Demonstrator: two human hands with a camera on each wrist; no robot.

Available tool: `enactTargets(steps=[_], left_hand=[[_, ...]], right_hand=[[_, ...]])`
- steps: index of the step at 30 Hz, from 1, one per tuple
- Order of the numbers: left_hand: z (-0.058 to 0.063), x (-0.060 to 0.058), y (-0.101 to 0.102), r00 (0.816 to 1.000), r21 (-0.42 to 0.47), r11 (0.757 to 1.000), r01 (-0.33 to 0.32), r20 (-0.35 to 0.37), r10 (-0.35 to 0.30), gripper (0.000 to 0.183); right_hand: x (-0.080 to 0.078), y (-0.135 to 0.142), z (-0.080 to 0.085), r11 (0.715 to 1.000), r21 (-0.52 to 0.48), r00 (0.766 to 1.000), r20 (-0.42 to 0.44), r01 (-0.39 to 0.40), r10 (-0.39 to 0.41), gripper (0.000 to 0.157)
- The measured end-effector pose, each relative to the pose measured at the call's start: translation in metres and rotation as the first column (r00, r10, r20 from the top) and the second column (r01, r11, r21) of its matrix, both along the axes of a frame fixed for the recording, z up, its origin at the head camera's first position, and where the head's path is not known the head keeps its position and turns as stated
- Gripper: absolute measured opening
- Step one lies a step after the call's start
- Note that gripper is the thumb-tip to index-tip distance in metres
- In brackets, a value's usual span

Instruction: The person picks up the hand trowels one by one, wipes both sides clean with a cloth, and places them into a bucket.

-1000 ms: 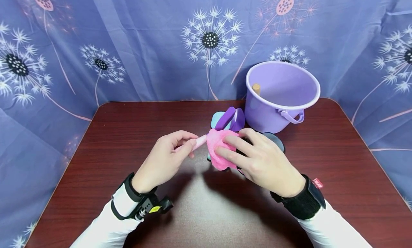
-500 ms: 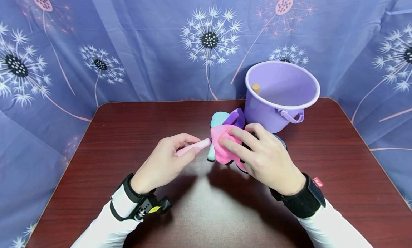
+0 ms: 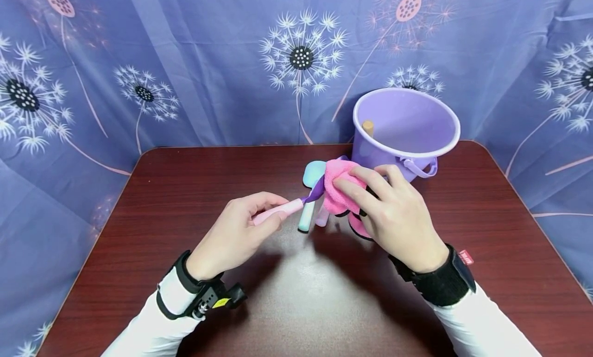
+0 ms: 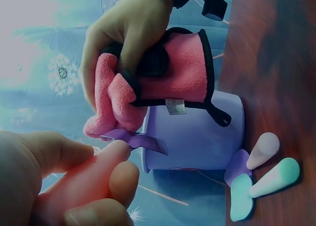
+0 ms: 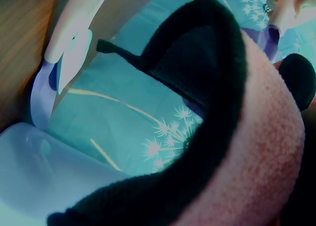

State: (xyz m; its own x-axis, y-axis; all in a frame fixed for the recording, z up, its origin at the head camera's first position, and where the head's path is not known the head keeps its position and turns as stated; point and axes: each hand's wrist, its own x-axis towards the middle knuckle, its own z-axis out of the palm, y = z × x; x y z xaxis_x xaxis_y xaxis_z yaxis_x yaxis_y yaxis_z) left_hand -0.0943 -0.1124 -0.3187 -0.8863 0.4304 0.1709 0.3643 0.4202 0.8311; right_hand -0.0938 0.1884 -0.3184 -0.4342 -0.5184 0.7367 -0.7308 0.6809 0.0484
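Observation:
My left hand (image 3: pixel 238 233) grips the pink handle of a small shovel (image 3: pixel 278 211), its purple blade pointing away to the right. My right hand (image 3: pixel 398 218) holds a bunched pink fluffy cloth (image 3: pixel 340 189) with black edging, wrapped around the far end of the blade and hiding it. In the left wrist view, the purple blade (image 4: pixel 148 141) shows below the cloth (image 4: pixel 182 72), whose hanging loop and label are visible. Black edging and a dark inner side of the cloth (image 5: pixel 271 117) fill much of the right wrist view.
A lilac bucket (image 3: pixel 380 158) stands at the back right, with a wooden stick end (image 3: pixel 368 128) inside. Two more small shovels lie on the table by it, one with a mint handle (image 3: pixel 306 217), one with a pale lilac handle (image 3: pixel 322 216). A dandelion-print curtain (image 3: pixel 208 63) hangs behind.
My right hand has slid the cloth to the right and away along the shovel, uncovering the purple neck and part of the blade. The left hand has hardly moved.

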Motion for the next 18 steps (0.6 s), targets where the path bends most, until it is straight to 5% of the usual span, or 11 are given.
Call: enactTargets(steps=[18], left_hand=[[0.002, 0.002, -0.001, 1.000, 0.014, 1.000, -0.006, -0.019, 0.006, 0.011]], right_hand=[[-0.007, 0.013, 0.000, 0.991, -0.016, 0.991, 0.034, 0.132, -0.131, 0.063]])
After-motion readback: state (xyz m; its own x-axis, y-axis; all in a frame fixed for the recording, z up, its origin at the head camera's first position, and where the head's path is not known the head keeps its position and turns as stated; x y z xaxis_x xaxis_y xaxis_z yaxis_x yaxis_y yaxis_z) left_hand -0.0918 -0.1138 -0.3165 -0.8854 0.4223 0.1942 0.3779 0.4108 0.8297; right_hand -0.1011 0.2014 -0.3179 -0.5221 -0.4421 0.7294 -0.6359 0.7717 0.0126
